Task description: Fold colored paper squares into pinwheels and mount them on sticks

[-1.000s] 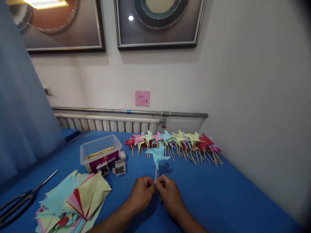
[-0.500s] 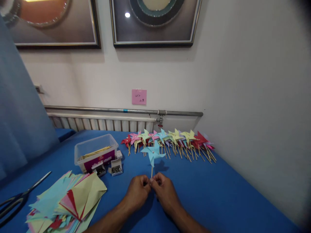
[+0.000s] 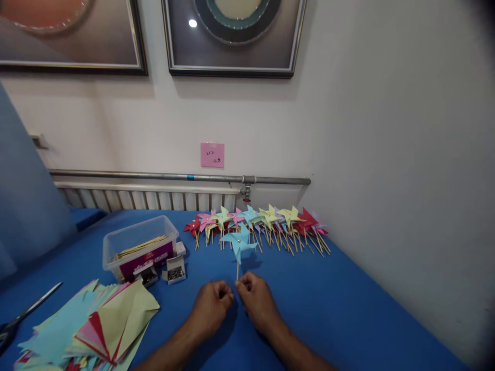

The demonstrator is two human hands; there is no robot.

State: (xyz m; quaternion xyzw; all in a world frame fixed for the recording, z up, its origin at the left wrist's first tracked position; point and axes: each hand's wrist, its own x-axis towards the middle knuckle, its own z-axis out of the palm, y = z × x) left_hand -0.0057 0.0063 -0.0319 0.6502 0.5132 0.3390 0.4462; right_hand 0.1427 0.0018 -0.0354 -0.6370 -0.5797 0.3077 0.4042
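A light blue paper pinwheel point(image 3: 240, 243) stands upright on a thin wooden stick point(image 3: 237, 271) just above the blue table. My right hand point(image 3: 258, 304) pinches the stick's lower end between thumb and fingers. Beside it, a small gap to the left, my left hand point(image 3: 212, 309) has its fingers curled in, apart from the stick, with nothing seen in them. Behind the held pinwheel lies a row of finished pinwheels point(image 3: 268, 216) in red, pink, yellow, blue and purple.
Left of my hands lies a pile of coloured paper sheets point(image 3: 127, 319), with scissors point(image 3: 33, 307) beyond it. A clear plastic box point(image 3: 139, 233) holds wooden sticks. Small open boxes of metal pins point(image 3: 176, 273) stand before it. A wall point(image 3: 386, 180) bounds the table's right side.
My left hand has come away from the stick, slightly to the left. My right hand still holds the pinwheel. The whole view has shifted a little to the right.
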